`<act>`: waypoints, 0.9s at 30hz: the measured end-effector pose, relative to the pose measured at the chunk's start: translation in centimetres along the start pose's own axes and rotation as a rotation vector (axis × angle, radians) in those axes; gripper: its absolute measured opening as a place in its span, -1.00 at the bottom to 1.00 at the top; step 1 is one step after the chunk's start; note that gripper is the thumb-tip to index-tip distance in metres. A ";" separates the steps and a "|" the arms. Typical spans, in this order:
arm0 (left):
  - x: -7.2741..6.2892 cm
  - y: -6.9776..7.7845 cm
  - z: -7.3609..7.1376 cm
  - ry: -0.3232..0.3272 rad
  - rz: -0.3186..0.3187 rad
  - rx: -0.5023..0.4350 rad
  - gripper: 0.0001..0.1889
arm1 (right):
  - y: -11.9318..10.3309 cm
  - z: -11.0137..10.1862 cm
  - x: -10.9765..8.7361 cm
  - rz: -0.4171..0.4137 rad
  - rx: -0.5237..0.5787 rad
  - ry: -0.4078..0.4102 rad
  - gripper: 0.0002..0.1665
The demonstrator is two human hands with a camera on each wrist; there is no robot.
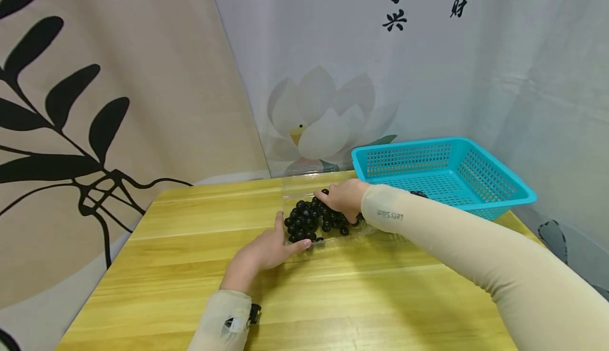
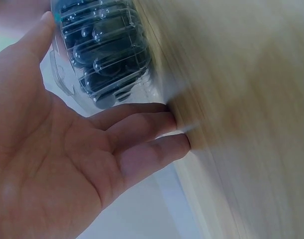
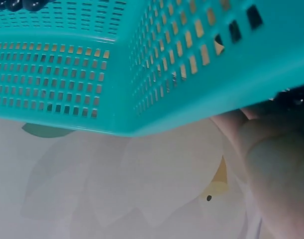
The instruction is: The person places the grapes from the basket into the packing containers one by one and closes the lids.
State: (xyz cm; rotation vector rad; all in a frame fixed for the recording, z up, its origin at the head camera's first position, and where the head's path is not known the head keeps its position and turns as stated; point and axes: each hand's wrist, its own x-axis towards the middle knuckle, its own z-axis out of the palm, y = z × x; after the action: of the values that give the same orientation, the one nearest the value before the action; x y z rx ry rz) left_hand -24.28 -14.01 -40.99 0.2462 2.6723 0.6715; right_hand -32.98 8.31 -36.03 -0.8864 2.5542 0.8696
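A clear plastic box (image 1: 297, 187) full of dark grapes (image 1: 301, 219) sits on the table with its lid raised at the back. My left hand (image 1: 261, 250) is spread at the box's near left corner, the thumb at the front rim and a finger along the left side. In the left wrist view the other fingers (image 2: 142, 129) reach down to the tabletop beside the box (image 2: 104, 55). From above, my right hand (image 1: 346, 199) grips a bunch of the grapes in the box; its fingertips are partly hidden. The right wrist view shows that hand (image 3: 276, 154) beside the basket's wall.
A turquoise perforated basket (image 1: 490, 201) stands at the back right, close to the box. A few dark grapes (image 1: 418, 194) lie in it, partly hidden by my right sleeve. A printed curtain (image 1: 333, 39) hangs behind the wooden table (image 1: 200, 224).
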 end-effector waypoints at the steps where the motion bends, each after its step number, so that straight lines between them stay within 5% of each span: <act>1: 0.0 0.0 0.0 0.000 0.000 0.000 0.34 | 0.0 0.0 -0.1 0.001 0.005 -0.001 0.40; 18: -0.3 0.2 -0.2 -0.004 -0.009 -0.004 0.34 | 1.1 -1.3 -0.8 0.014 0.186 -0.109 0.52; 27: 0.0 0.0 0.0 -0.009 -0.009 0.000 0.35 | 2.1 -3.1 -2.6 -0.046 0.213 -0.081 0.38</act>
State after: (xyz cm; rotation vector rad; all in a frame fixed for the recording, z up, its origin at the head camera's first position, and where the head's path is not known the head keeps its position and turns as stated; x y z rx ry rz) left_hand -24.32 -14.02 -41.02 0.2366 2.6636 0.6663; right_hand -32.56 8.86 -31.55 -0.8238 2.4887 0.5942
